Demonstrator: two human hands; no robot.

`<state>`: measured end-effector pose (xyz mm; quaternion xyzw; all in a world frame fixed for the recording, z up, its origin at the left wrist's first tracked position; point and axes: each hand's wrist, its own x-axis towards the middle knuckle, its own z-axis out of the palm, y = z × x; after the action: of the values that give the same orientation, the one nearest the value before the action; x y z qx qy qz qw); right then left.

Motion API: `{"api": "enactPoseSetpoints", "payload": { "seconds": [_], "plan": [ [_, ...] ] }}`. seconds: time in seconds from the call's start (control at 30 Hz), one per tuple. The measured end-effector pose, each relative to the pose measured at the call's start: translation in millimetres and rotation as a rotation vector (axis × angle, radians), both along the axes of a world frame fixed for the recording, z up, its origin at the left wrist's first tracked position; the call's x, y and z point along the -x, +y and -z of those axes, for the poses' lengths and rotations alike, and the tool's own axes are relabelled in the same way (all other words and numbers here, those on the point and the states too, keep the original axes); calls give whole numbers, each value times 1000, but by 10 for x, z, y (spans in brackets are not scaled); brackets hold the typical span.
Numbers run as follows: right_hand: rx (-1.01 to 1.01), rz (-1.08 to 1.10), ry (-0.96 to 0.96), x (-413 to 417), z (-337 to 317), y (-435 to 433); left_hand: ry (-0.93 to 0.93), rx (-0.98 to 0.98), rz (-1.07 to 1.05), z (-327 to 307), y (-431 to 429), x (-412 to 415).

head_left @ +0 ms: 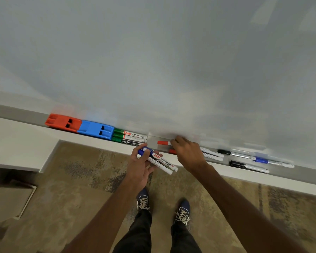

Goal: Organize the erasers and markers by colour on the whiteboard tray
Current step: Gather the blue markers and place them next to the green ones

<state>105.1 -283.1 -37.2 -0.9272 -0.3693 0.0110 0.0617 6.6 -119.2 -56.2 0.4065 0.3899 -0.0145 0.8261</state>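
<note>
On the grey whiteboard tray (153, 141) a red eraser (63, 122) and a blue eraser (96, 129) lie side by side at the left. Three green markers (129, 137) lie right of them. My left hand (144, 165) holds a bunch of blue-capped markers (158, 160) just in front of the tray. My right hand (187, 152) rests over two red markers (163, 142) in the tray; its fingers cover their bodies, so its grip is hidden. Further right lie black markers (233, 154) and a blue marker (272, 161).
The whiteboard (153, 61) rises behind the tray. A white ledge (16, 143) runs below the tray to the left. My two feet in blue shoes (162, 207) stand on patterned carpet close to the wall.
</note>
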Motion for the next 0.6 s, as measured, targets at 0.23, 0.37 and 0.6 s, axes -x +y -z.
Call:
{"api": "enactPoseSetpoints", "payload": {
  "seconds": [0.23, 0.37, 0.6],
  "plan": [
    [-3, 166, -116, 98, 121, -763, 40, 68, 2, -54, -254, -62],
    [35, 212, -103, 106, 171, -1025, 46, 79, 36, -70, -438, -102],
    [94, 232, -36, 125, 199, -1171, 57, 65, 66, -77, -728, -167]
  ]
}}
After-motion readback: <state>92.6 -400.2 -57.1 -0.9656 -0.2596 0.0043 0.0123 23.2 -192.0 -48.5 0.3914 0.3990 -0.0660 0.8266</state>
